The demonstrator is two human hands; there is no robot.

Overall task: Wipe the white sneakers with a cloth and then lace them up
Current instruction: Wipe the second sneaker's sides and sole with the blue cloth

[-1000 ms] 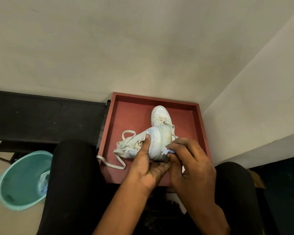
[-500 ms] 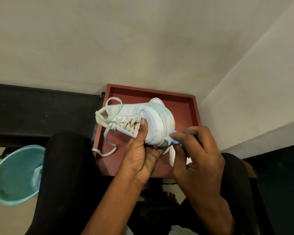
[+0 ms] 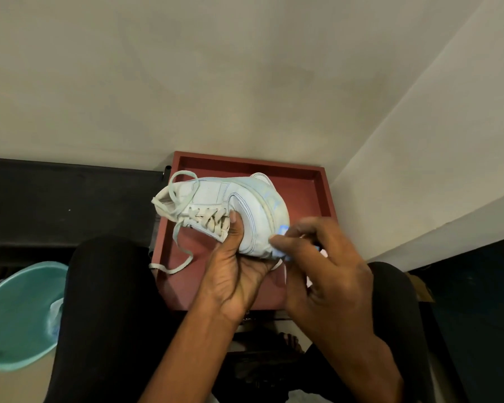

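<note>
While the left hand (image 3: 236,271) cups the white sneaker (image 3: 239,205) from beneath, thumb curled over its upper beside the laces, the shoe lies tilted on its side above the red tray (image 3: 317,193), toe toward three o'clock. The right hand (image 3: 326,271), at four o'clock of the shoe, pinches a small blue cloth (image 3: 282,229) against the toe's edge. A loose lace (image 3: 181,251) trails down toward seven o'clock. A teal basin (image 3: 15,315) sits at eight o'clock of the view.

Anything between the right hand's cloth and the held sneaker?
Nothing visible. The right hand presses the blue cloth straight onto the sneaker at its toe end; the left hand grips the sneaker beside the laces, clear of that spot.
</note>
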